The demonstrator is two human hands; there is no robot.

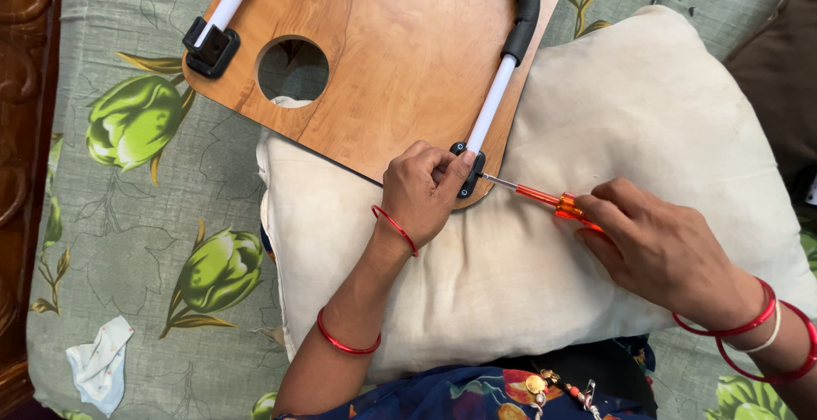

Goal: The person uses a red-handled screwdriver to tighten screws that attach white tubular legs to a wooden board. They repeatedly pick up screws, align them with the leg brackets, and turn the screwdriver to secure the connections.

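Lap-side, cream pillow [511, 301] props the upturned wooden lap table [400, 54] so the corner sits level. Left hand [421, 190] closed, pinching the black leg bracket [468, 169] to stop it twisting. Right hand [651, 250] wraps the orange screwdriver [545, 199], tip at the bracket.

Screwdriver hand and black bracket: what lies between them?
In the head view, only the screwdriver spans the gap: orange handle in the right hand, metal shaft reaching the bracket that the left hand steadies, over the cream pillow.
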